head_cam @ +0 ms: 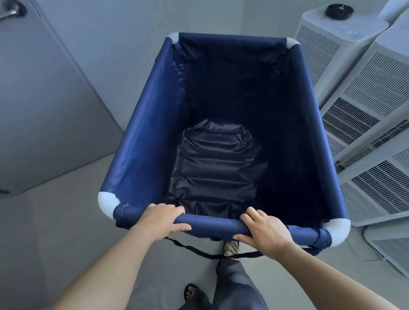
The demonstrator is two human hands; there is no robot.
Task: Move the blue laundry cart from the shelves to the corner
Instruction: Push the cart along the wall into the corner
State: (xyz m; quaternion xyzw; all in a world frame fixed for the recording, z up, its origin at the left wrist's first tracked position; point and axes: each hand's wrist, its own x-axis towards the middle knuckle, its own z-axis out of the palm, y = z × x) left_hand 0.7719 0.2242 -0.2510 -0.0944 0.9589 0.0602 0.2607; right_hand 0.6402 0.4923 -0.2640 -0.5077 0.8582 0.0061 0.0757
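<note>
Both grips, left hand (160, 219) and right hand (263, 231), clench the blue laundry cart (149, 124) near rail; white units (372, 135) crowd right

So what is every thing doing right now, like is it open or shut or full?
blue laundry cart: upright, open on top, empty inside.
left hand: closed around the cart's near rail.
right hand: closed around the same rail.
door: shut.
white units: standing right beside the cart; on or off, cannot tell.
black strap: hanging loose under the rail.
</note>
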